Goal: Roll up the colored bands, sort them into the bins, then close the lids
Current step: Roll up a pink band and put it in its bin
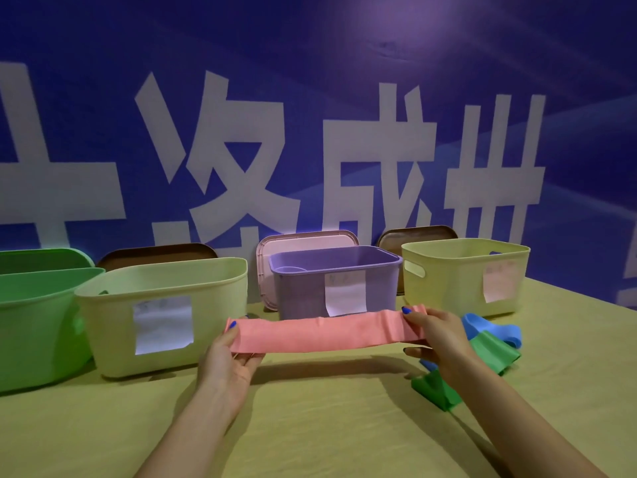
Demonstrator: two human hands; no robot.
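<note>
The pink band [320,334] is pinched flat between left hand [229,353] and right hand [432,334], unrolled, while bins stay unlidded.

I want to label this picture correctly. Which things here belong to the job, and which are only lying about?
Job: pink band held by left hand and right hand; blue band; green band; green bin; two yellow bins; purple bin; pink lid; brown lids.

Lying about: blue banner; table.
</note>
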